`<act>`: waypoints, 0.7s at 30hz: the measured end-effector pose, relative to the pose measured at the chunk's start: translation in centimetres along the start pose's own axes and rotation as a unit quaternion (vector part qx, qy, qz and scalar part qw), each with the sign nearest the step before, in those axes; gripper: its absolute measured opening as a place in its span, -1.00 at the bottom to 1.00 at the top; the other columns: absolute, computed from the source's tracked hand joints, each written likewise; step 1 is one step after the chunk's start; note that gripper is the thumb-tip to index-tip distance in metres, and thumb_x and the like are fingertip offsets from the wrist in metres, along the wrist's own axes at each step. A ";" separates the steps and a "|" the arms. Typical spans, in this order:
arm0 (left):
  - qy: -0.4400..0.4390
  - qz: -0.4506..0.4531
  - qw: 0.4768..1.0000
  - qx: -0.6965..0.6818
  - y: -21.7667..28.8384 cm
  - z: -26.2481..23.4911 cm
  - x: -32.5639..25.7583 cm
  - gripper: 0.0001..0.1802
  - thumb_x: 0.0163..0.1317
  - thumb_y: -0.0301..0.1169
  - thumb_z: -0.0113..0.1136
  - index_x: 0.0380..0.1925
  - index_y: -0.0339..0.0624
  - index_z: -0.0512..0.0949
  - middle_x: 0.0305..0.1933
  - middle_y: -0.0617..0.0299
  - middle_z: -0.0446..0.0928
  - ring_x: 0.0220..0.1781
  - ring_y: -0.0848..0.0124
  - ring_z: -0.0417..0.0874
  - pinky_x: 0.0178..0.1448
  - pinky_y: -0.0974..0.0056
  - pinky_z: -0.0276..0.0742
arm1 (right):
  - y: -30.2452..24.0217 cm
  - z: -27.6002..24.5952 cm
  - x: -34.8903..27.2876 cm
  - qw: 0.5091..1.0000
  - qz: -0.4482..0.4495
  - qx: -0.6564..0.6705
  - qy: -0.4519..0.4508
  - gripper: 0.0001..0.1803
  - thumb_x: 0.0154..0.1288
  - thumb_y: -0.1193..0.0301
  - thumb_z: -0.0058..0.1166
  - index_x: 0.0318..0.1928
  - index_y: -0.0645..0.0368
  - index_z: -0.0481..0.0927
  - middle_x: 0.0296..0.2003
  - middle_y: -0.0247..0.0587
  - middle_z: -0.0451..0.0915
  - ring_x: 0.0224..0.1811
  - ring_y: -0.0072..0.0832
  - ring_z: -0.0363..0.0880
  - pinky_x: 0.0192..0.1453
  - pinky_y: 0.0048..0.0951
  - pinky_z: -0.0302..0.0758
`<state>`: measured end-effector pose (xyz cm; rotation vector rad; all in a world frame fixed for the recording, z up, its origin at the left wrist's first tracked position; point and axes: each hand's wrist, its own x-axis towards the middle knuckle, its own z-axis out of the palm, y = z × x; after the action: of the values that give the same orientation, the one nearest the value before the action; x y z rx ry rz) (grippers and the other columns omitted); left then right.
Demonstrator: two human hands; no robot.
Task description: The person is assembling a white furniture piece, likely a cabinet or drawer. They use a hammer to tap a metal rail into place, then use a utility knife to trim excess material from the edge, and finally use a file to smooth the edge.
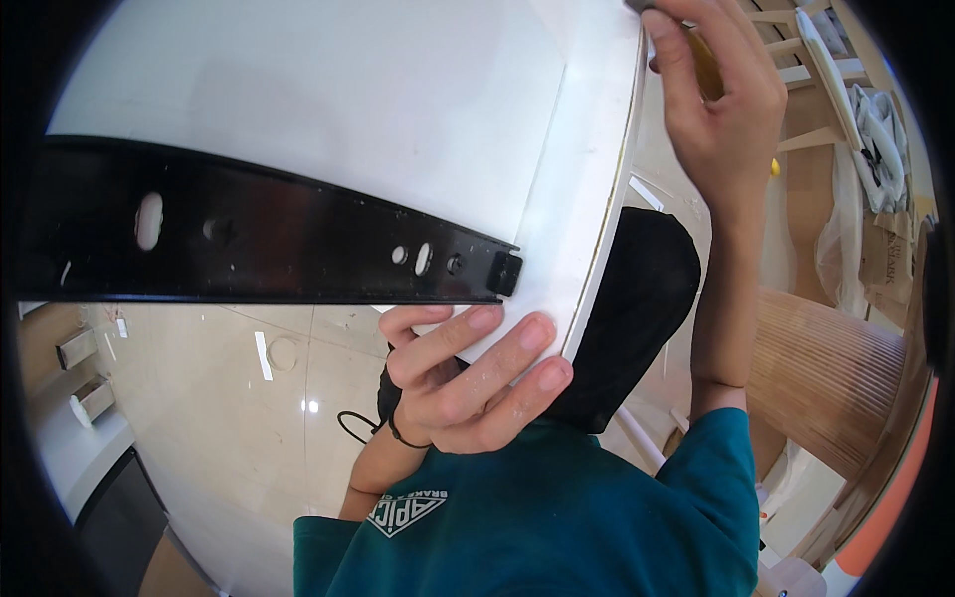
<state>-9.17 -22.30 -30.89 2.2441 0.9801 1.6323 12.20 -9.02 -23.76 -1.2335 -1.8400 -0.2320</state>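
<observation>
A large white panel [582, 169] fills the upper middle, and a black metal drawer slide [298, 229] with slots and holes lies across it from the left. My left hand [482, 383] is closed round the panel's lower corner, its fingertips on the white face just below the end of the slide. At the panel's right edge, near the top, my right hand [726, 109] grips a tool with an amber handle [707, 68]. A dark bit shows by the thumb at the edge; the tool's kind is hard to make out.
Glossy floor tiles [279, 398] at the lower left carry scraps and a thin ring. A ribbed wooden piece [831, 378] stands right of my right arm. Clear plastic, cardboard [885, 264] and wooden frames are at the upper right.
</observation>
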 end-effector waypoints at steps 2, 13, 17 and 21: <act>0.026 0.006 1.000 0.001 -0.2 0.6 -0.1 -0.64 0.19 -0.30 0.36 -0.01 0.27 0.55 0.08 0.50 0.58 0.17 0.37 0.44 0.18 0.24 0.32 | 0.7 -0.1 1.1 0.999 0.012 -0.019 0.041 -0.93 0.33 0.59 0.06 -0.24 0.36 0.56 -0.37 -0.15 0.54 -0.44 -0.55 0.54 -0.39 -0.57 0.42; 0.046 0.005 0.999 -0.003 -0.2 1.1 -0.3 -0.63 0.18 -0.30 0.36 -0.01 0.30 0.55 0.07 0.50 0.59 0.16 0.37 0.44 0.17 0.22 0.31 | 3.0 0.4 2.0 0.998 -0.033 -0.056 0.019 -0.92 0.28 0.57 0.09 -0.25 0.36 0.56 -0.42 -0.07 0.57 -0.38 -0.30 0.57 -0.24 -0.38 0.44; 0.040 -0.001 0.999 0.001 -0.1 0.9 -0.3 -0.63 0.17 -0.30 0.37 -0.01 0.32 0.55 0.07 0.51 0.59 0.16 0.38 0.43 0.13 0.24 0.32 | 2.0 0.1 2.3 0.995 -0.002 -0.092 -0.023 -0.93 0.29 0.58 0.09 -0.26 0.36 0.56 -0.43 -0.09 0.56 -0.37 -0.33 0.57 -0.25 -0.39 0.44; -0.007 0.013 1.000 0.007 -0.3 0.0 0.1 -0.63 0.16 -0.29 0.37 -0.02 0.32 0.55 0.05 0.55 0.58 0.16 0.39 0.42 0.17 0.24 0.34 | 2.8 1.3 1.4 0.999 -0.005 -0.024 0.046 -0.93 0.30 0.59 0.08 -0.24 0.35 0.56 -0.41 -0.11 0.55 -0.36 -0.36 0.56 -0.25 -0.41 0.44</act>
<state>-9.29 -22.06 -30.95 2.2837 0.9672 1.6238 13.58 -6.00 -24.35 -1.2271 -1.7709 -0.3336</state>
